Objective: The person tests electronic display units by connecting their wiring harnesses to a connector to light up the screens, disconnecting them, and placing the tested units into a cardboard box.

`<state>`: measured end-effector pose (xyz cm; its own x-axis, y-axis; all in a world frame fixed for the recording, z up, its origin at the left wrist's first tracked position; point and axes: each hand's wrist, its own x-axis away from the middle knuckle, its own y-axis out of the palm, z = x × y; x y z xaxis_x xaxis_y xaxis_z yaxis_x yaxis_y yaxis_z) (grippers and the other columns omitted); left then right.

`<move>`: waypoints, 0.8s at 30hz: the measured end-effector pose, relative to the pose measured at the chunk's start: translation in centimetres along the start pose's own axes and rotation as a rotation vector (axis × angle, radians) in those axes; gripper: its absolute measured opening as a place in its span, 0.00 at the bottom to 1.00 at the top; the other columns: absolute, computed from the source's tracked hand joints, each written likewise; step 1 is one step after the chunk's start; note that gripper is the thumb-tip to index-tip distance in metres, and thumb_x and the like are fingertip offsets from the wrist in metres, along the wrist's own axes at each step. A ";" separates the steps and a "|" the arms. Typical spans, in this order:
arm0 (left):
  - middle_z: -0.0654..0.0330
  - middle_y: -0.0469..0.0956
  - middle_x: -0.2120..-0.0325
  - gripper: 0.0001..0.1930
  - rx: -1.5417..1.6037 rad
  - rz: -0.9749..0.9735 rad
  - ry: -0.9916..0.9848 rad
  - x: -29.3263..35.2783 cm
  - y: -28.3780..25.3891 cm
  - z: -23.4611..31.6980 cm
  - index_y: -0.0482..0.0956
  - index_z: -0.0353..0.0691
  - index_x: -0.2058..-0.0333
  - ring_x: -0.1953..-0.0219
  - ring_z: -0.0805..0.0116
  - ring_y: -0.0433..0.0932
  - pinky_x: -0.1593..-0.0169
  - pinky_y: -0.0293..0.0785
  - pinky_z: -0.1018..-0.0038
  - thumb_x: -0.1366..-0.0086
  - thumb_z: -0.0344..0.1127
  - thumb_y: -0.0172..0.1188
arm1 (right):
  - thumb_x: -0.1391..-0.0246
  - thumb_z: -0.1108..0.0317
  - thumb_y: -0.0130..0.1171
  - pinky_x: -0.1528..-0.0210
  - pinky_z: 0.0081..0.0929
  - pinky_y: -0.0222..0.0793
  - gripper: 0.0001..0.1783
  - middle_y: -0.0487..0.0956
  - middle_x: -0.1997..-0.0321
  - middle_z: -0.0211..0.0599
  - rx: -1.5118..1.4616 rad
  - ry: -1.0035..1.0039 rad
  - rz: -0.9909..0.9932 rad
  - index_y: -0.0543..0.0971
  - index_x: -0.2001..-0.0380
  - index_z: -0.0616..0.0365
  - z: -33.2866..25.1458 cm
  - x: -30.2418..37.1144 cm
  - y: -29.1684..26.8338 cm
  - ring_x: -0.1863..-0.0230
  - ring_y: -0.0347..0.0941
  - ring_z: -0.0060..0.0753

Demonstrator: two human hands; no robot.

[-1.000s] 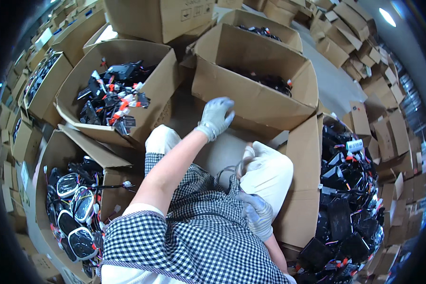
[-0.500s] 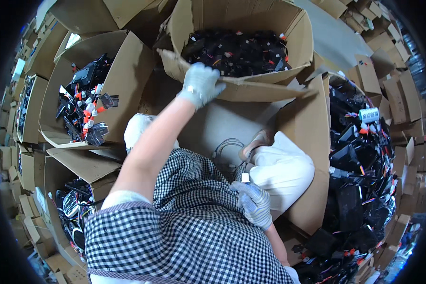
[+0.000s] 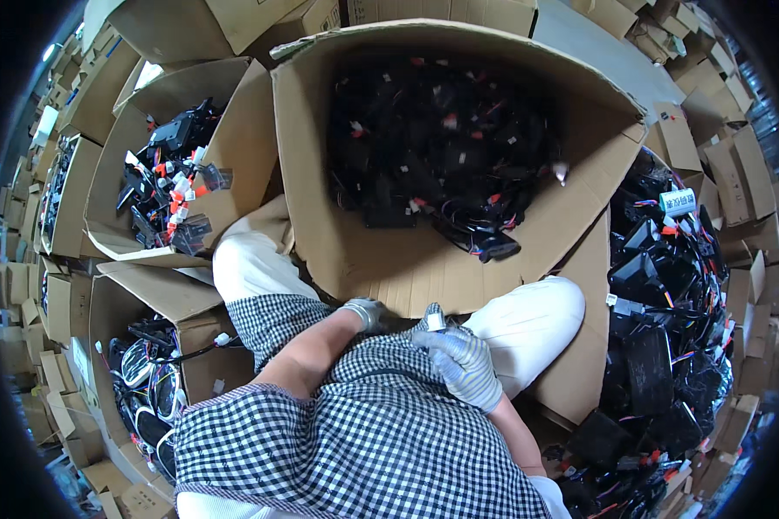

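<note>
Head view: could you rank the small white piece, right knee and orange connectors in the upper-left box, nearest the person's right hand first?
1. Small white piece: against the right hand.
2. Right knee: ahead, to the right.
3. Orange connectors: far left, in the upper-left box.

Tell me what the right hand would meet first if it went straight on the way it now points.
The right hand would probably meet the near side of the large open cardboard box first, though depth is unclear in this view.
</note>
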<state>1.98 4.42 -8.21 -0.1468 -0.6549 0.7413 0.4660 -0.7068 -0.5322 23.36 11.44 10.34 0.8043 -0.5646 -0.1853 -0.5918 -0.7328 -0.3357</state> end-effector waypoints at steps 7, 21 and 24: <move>0.56 0.67 0.46 0.29 -0.228 0.214 -0.036 0.1 -0.3 -0.1 0.71 0.44 0.50 0.43 0.60 0.64 0.40 0.55 0.66 0.46 0.56 0.53 | 0.41 0.61 0.50 0.72 0.14 0.66 0.17 0.77 0.64 0.34 -0.524 0.338 0.086 0.74 0.54 0.60 0.4 1.6 1.0 0.76 0.67 0.15; 0.57 0.66 0.45 0.32 -0.142 0.078 -0.056 -2.1 0.9 -0.8 0.71 0.44 0.49 0.42 0.60 0.63 0.39 0.54 0.66 0.48 0.58 0.56 | 0.42 0.64 0.50 0.79 0.07 0.59 0.31 0.77 0.67 0.30 -0.512 0.521 0.415 0.55 0.37 0.52 -0.8 -0.3 1.3 0.83 0.58 0.07; 0.57 0.65 0.44 0.34 -0.120 0.047 -0.063 -3.8 2.7 -2.0 0.69 0.45 0.46 0.40 0.62 0.61 0.38 0.52 0.67 0.49 0.58 0.56 | 0.40 0.66 0.47 0.78 0.09 0.61 0.31 0.77 0.67 0.31 -0.411 0.516 0.310 0.52 0.36 0.52 -0.4 -0.1 2.2 0.81 0.61 0.09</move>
<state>2.03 4.44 -13.30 -0.0705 -0.6725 0.7368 0.3627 -0.7053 -0.6091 21.99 9.73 10.04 0.5284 -0.8023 0.2776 -0.8424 -0.5361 0.0542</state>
